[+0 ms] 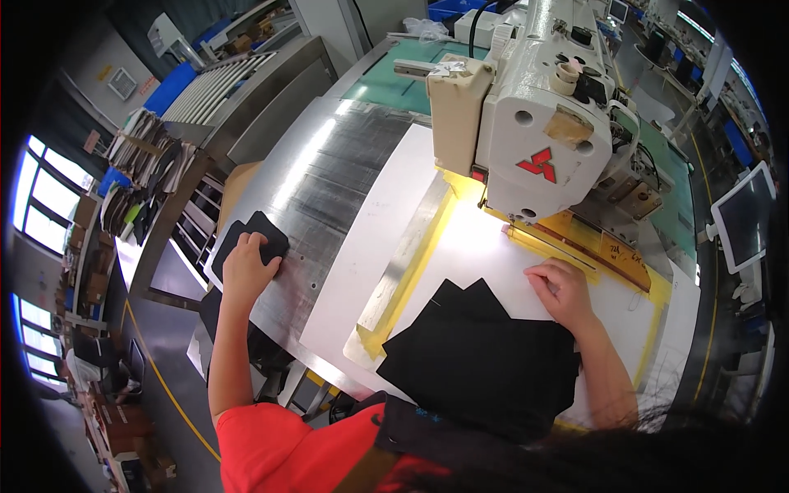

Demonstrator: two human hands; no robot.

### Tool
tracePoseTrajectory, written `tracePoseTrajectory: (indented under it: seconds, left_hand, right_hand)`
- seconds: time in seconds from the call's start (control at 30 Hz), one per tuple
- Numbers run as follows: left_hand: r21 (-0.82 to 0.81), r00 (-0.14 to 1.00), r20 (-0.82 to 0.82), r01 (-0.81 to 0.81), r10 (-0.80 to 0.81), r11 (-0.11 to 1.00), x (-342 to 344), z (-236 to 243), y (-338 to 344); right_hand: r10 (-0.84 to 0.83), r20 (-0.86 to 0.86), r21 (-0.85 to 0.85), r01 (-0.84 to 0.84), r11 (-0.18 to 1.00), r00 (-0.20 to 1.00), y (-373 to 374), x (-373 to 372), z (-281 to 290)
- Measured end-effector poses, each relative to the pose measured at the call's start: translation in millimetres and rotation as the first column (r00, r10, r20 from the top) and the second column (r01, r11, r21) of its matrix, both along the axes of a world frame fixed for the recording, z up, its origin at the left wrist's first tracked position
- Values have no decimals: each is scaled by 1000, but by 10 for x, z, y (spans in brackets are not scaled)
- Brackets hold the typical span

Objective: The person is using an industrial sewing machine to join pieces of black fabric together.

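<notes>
On the metal tabletop at left, my left hand rests with curled fingers on a dark, flat fabric piece, gripping it between fingers and thumb. Several such pieces may lie stacked there; I cannot tell. My right hand is over the white work surface, below the machine head. Its thumb and forefinger come together in a pinch, and anything between them is too small to see. Nearest to that hand are black fabric panels with angular corners, spread in front of me and reaching under my right wrist.
A large white industrial sewing machine overhangs the work surface. Yellow tape and a raised pale strip border the white area at left. A wooden strip lies to the right. A monitor stands at far right, a loaded rack at left.
</notes>
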State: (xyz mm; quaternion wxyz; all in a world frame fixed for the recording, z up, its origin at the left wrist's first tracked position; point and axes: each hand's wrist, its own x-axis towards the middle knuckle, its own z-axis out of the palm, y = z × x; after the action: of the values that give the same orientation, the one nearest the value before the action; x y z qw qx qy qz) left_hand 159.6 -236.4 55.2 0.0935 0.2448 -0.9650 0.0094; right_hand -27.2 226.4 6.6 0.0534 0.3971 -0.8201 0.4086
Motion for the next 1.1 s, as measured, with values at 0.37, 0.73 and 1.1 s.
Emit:
tracePoseTrajectory:
  seconds: [0.37,0.73,1.1]
  left_hand:
    - [502,998,28,-63,57,862,-52,38,-347]
    - [238,927,-369,18,73,971,-276,625,99]
    - [815,769,-135,445,-625,371,-1597,-107,1470]
  right_hand:
    - [-18,-6,-43,18,999,1000,48,68,-12]
    - [-24,-15,-20,24,1000,1000,47,56,-8]
    - [-34,24,13,34,999,999,54,67,-4]
